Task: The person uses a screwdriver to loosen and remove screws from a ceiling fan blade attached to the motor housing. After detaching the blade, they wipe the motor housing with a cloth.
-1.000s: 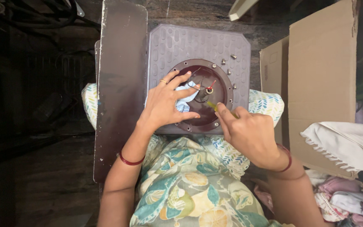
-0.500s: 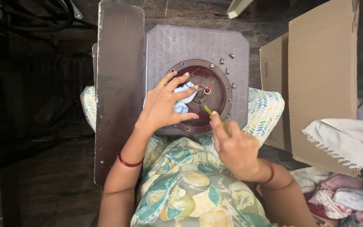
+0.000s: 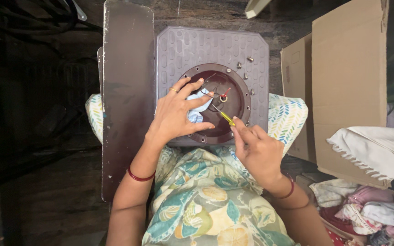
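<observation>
A grey square appliance base (image 3: 197,48) with a round dark red recess (image 3: 235,98) rests on my lap. My left hand (image 3: 176,114) lies on the recess's left rim, fingers spread, touching a light blue cloth (image 3: 197,109) inside it. A small yellow-handled screwdriver (image 3: 223,115) is pinched in my right hand (image 3: 256,150), its tip pointing into the recess near a red wire with a ring terminal (image 3: 224,96). Several loose screws (image 3: 245,68) lie on the grey base at the upper right of the recess.
A long dark metal panel (image 3: 126,91) stands along the base's left side. A cardboard box (image 3: 347,86) sits to the right, with a white cloth (image 3: 379,148) and a heap of clothes (image 3: 365,209) beside it. Dark cables (image 3: 33,18) lie at upper left.
My right hand drew back toward me, then returned toward the recess with the screwdriver tip inside it again. My left hand stayed on the rim.
</observation>
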